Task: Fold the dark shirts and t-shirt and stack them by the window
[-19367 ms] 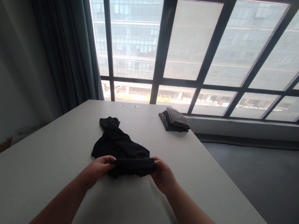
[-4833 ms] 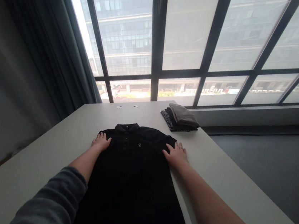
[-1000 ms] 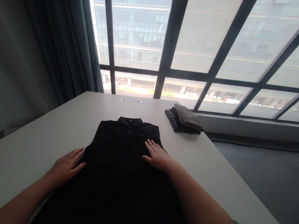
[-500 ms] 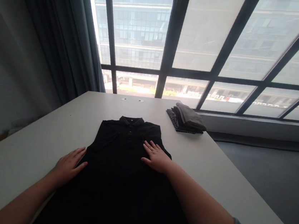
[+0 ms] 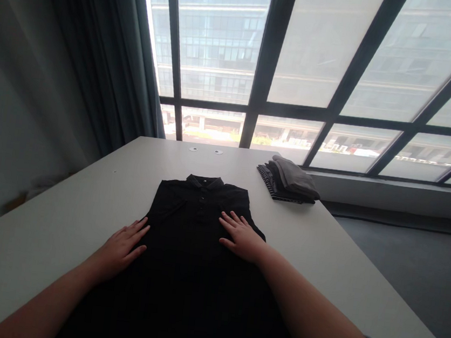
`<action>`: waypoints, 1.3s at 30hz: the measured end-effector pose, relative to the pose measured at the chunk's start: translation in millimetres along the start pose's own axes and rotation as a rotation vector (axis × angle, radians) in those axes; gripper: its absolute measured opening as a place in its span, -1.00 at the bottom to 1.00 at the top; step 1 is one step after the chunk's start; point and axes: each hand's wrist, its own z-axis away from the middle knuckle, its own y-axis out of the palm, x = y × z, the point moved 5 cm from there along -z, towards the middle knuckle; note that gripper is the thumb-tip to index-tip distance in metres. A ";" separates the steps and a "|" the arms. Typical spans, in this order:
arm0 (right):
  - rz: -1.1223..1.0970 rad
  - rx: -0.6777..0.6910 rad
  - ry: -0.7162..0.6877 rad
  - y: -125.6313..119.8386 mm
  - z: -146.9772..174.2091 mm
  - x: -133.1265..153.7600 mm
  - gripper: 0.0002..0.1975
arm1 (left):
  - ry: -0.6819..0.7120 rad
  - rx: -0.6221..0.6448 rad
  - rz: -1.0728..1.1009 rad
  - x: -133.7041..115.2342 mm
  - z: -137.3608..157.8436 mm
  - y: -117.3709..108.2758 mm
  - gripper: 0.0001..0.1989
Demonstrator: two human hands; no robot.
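A black polo shirt (image 5: 194, 263) lies spread out, front side up, its collar pointing toward the window. Its buttoned placket shows below the collar, and the sleeves appear folded in over the body. My left hand (image 5: 121, 246) rests on the shirt's left edge with fingers stretched out. Flat on the right side of the chest lies my right hand (image 5: 242, 237), fingers spread. Neither hand grips the cloth. The shirt's lower end runs out of view at the bottom.
The shirt is on a white table (image 5: 329, 289). A stack of folded clothes (image 5: 289, 180), grey on top, sits at the table's right edge. Two round cable holes are near the far edge. Beyond are a large window and a dark curtain (image 5: 97, 40) at left.
My left hand has slid a little forward and inward onto the shirt. My right hand stays at about the same place on the chest. The whole view has shifted slightly.
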 end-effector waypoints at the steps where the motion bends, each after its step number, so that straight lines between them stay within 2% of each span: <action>1: -0.001 -0.058 -0.023 -3.7 -0.3 1.8 -0.27 | -0.004 -0.002 0.005 -0.2 0.1 0.1 -0.35; 4: 0.004 -0.169 -0.009 -7.9 -1.6 -1.0 -0.27 | -0.014 -0.020 0.016 0.2 0.9 -0.9 -0.35; 9: 0.030 0.001 0.079 9.6 -4.4 -15.4 -0.19 | -0.040 -0.007 0.026 -1.1 1.6 -3.6 -0.33; 17: 0.013 0.013 0.091 9.3 -2.6 -13.3 -0.26 | -0.065 0.031 0.027 -3.8 2.1 -5.6 -0.31; 19: -0.013 -0.064 0.089 2.4 -1.6 -14.2 -0.30 | -0.064 0.020 0.025 -3.2 2.0 -5.2 -0.31; 22: -0.036 -0.326 0.137 -15.9 4.4 -21.9 -0.38 | -0.061 -0.017 0.010 -2.6 2.2 -4.3 -0.30; 24: -0.024 -0.420 0.192 -22.2 11.7 -28.4 -0.39 | -0.081 -0.032 -0.025 -2.5 3.6 -3.5 -0.29; 28: 0.042 -0.241 0.239 -10.4 32.6 -28.1 -0.28 | -0.133 -0.012 -0.154 -8.3 15.4 -2.8 -0.29; 31: 0.058 -0.129 0.196 0.3 61.9 -10.9 -0.26 | -0.121 -0.007 -0.221 -19.0 37.3 -1.2 -0.33; 35: -0.017 0.029 0.128 12.2 111.5 20.8 -0.28 | -0.040 0.003 -0.234 -33.2 83.6 11.6 -0.37; 39: -0.058 0.102 0.107 16.9 159.9 47.5 -0.29 | -0.011 -0.061 -0.226 -39.5 136.8 25.3 -0.36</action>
